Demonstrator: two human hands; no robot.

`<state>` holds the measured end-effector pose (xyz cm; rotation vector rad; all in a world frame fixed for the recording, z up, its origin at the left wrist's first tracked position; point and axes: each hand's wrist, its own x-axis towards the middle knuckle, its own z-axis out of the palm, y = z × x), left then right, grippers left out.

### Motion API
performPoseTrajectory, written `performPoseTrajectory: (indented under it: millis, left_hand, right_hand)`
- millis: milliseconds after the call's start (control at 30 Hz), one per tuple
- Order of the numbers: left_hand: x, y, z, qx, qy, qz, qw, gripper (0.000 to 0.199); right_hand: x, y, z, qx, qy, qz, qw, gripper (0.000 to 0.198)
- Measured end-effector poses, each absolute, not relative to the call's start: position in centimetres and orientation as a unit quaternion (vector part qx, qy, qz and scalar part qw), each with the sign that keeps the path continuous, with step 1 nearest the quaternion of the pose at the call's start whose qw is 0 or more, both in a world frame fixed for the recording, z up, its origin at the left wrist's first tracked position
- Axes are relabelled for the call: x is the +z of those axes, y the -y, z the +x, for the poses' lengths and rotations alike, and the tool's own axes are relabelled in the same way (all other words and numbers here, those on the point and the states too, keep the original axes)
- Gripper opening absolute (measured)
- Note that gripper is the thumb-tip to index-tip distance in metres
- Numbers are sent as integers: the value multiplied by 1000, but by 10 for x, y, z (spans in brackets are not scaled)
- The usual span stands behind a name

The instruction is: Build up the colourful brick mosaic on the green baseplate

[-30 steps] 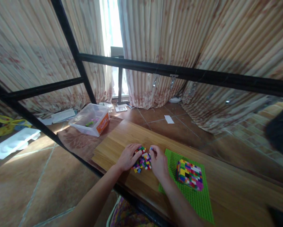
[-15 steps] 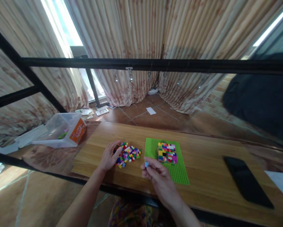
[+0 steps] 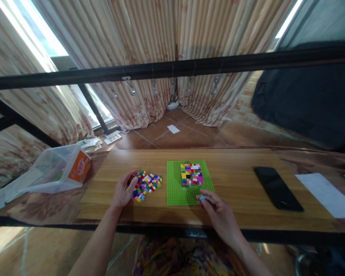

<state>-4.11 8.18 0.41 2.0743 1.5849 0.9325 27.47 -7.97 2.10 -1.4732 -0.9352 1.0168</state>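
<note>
Between the thumb and fingers of my right hand (image 3: 218, 209) is a small light-blue brick (image 3: 202, 197), held over the front right part of the green baseplate (image 3: 175, 195). A square block built of many-coloured bricks (image 3: 192, 174) stands on that plate, with a dark gap in its top. My left hand (image 3: 124, 191) rests at the left edge of a pile of loose small bricks (image 3: 147, 183), its thumb and fingers apart. Part of the pile is hidden behind the left fingers.
A black phone (image 3: 277, 188) lies on the right of the wooden table (image 3: 232, 165), beside a white sheet of paper (image 3: 324, 193). Left of the table sits a clear plastic box (image 3: 53, 165) with an orange label. A black metal rail (image 3: 160, 71) crosses beyond the table.
My right hand has moved right with the light-blue brick, from the baseplate's left edge to its front right. My left hand stays by the pile. The camera view has turned.
</note>
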Motion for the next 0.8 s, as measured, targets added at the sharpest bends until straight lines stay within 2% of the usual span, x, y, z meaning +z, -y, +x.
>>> performPoseTrajectory:
  millis: [467,800]
  left_hand:
    - [1,-84,-43,334,-566,724,209,51]
    - [2,-84,-43,328,-569,727,199,49]
  right_hand:
    - [18,64,297,217,495,-700,468,25]
    - [3,36,289,138,486,-678,534,21]
